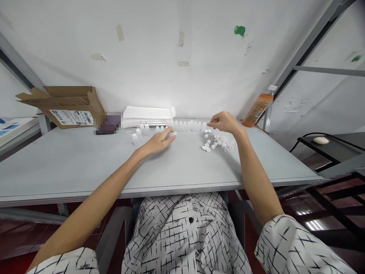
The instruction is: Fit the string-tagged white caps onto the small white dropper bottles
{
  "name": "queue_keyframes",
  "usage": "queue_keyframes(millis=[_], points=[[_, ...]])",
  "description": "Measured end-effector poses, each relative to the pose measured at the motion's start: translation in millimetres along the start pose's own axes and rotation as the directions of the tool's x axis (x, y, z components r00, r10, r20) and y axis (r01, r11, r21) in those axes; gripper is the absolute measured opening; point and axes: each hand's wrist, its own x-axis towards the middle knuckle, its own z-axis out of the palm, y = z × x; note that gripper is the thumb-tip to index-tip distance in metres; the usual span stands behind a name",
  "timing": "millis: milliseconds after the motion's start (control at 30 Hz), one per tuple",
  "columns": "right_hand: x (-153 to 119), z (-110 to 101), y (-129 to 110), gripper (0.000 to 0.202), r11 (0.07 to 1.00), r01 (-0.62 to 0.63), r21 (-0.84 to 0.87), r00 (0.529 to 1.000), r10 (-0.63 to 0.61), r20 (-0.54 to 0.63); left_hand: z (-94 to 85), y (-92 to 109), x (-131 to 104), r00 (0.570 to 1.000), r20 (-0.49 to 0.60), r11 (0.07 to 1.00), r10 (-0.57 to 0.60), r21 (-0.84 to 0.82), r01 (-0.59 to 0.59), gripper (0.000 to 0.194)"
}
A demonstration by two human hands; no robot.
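A small translucent white bottle [173, 133] lies tilted at the fingertips of my left hand [159, 142], which is closed around it just above the table. My right hand [226, 122] hovers at the right end of a row of similar small bottles [188, 126]. Its thumb and fingers are drawn together, and I cannot make out what they hold. Below that hand lies a loose heap of small white caps [224, 142], with several more scattered to its left. On the left stand a few bottles with looped cap straps [135, 139].
A stack of white flat boxes or sheets [148, 115] lies against the wall. An open cardboard box [72, 108] and a blurred dark purple object [110, 125] stand at the back left. An orange drink bottle [258, 108] leans at the back right of the grey table [182, 171].
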Motion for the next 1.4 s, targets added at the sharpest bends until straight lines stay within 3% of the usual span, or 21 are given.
queue_keyframes(millis=[100, 267, 467, 633, 800, 967, 1100, 1233, 1400], points=[[-1.3, -2.4, 17.9, 0.015, 0.990, -0.083, -0.116, 0.995, 0.088, 0.043, 2.1, -6.0, 1.3, 0.997, 0.080, 1.000, -0.004, 0.021, 0.002, 0.032], [-3.6, -3.0, 35.9, 0.008, 0.940, -0.177, -0.291, 0.968, 0.220, 0.123, 3.5, -11.8, 3.6, 0.993, 0.117, 0.997, -0.002, 0.078, -0.007, 0.040], [-4.6, 2.5, 28.0, 0.023, 0.909, -0.196, -0.368, 0.929, 0.292, 0.226, 0.5, -6.3, 3.0, 0.983, 0.177, 0.990, -0.048, 0.136, 0.024, 0.046], [0.3, 16.0, 25.7, 0.020, 0.909, -0.185, -0.373, 0.946, 0.268, 0.182, 0.7, -6.7, 2.8, 0.982, 0.179, 0.987, -0.054, 0.162, 0.025, 0.049], [3.9, 15.8, 34.8, 0.014, 0.969, -0.172, -0.176, 0.976, 0.191, 0.099, 1.6, -5.9, 3.3, 0.984, 0.172, 0.985, -0.034, 0.170, 0.005, 0.047], [3.8, 13.7, 38.2, 0.017, 0.979, -0.086, 0.184, 0.996, 0.087, 0.005, 1.2, -1.7, 2.7, 0.988, 0.151, 0.989, -0.021, 0.149, -0.002, 0.047], [1.6, 13.4, 35.4, 0.026, 0.876, -0.030, 0.481, 0.999, 0.040, -0.010, -0.9, 1.5, 1.5, 0.985, 0.165, 0.988, -0.040, 0.157, 0.014, 0.051], [-1.3, 12.5, 24.5, 0.028, 0.784, 0.013, 0.621, 0.998, 0.025, -0.053, -1.5, 2.1, 1.0, 0.985, 0.168, 0.988, -0.033, 0.153, 0.007, 0.052], [-8.0, 18.4, 0.4, 0.025, 0.641, 0.084, 0.763, 0.994, -0.105, -0.021, 0.2, 0.2, 1.0, 0.988, 0.155, 0.989, -0.025, 0.151, 0.001, 0.050]])
